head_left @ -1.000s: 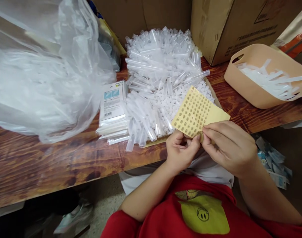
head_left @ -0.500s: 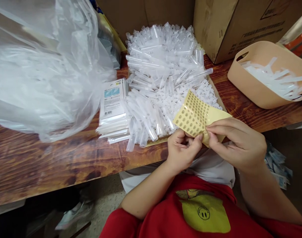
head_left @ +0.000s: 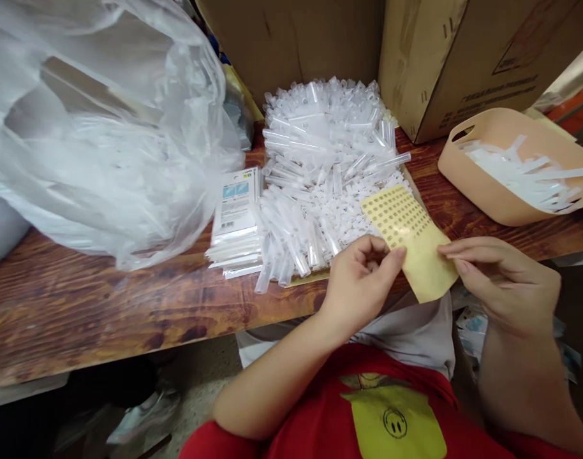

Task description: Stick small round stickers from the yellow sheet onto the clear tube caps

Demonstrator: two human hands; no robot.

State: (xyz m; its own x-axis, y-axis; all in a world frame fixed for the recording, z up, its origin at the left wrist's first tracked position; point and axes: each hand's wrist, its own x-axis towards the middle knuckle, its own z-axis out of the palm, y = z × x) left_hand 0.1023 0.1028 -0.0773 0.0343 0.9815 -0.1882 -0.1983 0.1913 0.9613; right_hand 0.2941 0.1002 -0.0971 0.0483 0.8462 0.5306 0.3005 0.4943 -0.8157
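Observation:
My left hand (head_left: 363, 277) pinches the left edge of a yellow sticker sheet (head_left: 428, 264) between thumb and fingers. Rows of small round dark-printed stickers cover the sheet's upper part, while its lower part is plain. At the sheet's right edge, my right hand (head_left: 506, 280) has thumb and index finger drawn close together, both tips in front of the paper. Whatever lies between those tips is too small to make out. Beyond the sheet, a pile of clear plastic tubes (head_left: 315, 137) and small white plastic pieces (head_left: 351, 213) lies on the table.
Left of the tubes is a stack of printed packets (head_left: 236, 204), beside a large clear plastic bag (head_left: 129, 191) of white items. A peach basket (head_left: 487, 197) of white strips stands at right. Cardboard boxes (head_left: 416, 76) line the back of the wooden table (head_left: 129, 312).
My right hand has moved right, away from my left thumb, to the sheet's edge. The sheet, bent before, now lies flatter and shows more of its plain part. The camera view has shifted slightly.

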